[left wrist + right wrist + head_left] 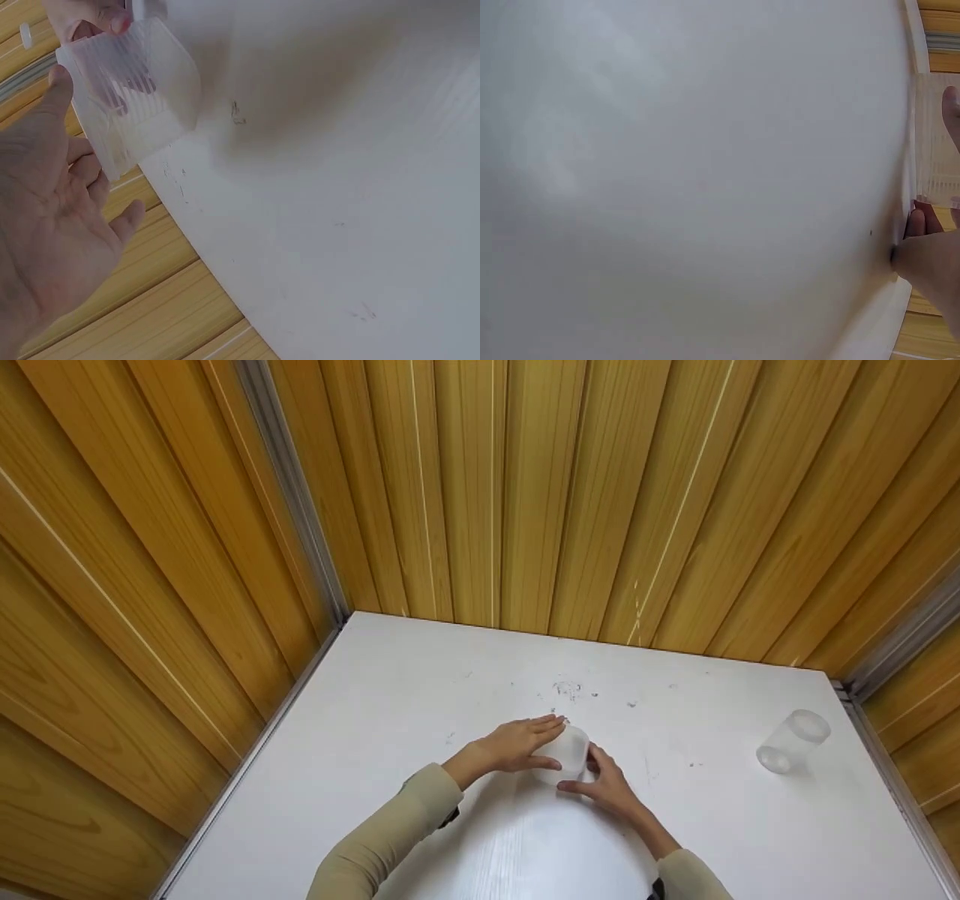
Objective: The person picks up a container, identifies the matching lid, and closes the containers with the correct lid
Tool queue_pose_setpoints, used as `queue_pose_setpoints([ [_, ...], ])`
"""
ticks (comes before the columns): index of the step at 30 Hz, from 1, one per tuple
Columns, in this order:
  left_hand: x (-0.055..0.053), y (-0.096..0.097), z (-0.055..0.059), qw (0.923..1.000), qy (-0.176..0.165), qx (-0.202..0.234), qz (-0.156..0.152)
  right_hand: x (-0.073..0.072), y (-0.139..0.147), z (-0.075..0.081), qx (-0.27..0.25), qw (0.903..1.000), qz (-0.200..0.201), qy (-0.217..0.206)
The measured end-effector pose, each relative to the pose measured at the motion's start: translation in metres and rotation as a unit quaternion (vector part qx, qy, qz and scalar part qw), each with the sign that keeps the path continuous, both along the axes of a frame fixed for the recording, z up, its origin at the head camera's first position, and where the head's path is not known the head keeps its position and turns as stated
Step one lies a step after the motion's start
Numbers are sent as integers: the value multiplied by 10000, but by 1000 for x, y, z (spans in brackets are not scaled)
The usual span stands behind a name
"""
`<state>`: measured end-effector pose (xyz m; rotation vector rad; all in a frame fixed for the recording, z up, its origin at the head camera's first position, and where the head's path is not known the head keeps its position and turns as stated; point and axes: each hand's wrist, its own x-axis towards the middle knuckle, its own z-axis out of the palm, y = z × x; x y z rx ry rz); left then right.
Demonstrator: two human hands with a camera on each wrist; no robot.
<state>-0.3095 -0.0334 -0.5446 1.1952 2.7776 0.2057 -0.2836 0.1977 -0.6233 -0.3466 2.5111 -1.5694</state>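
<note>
Two hands meet at a translucent ribbed cup (568, 753) standing mid-desk (390, 712): left hand (521, 744) has its fingers (551, 726) straight and close together along the cup's far-left side, thumb on the near side. Right hand (609, 784) touches the cup's right side, fingers loosely curved against it; whether they actually grip cannot be told. A second clear jar (793, 741) lies tipped near the desk's right edge, well apart.

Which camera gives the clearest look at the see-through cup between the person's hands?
The left wrist view: the ribbed translucent cup fills the frame's upper left, beside the left hand. The head view shows it small between both hands, right hand touching it. The right wrist view catches only a sliver at the edge.
</note>
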Motion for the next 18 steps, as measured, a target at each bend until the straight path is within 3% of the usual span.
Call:
queue_pose_setpoints([
  [10, 4, 1, -11, 9981, -534, 278, 146, 2, 1, 1, 127, 9999, 0, 25],
  [18, 9, 2, -15, 9976, -245, 468, 437, 2, 5, 11, -224, 9995, 188, -66],
])
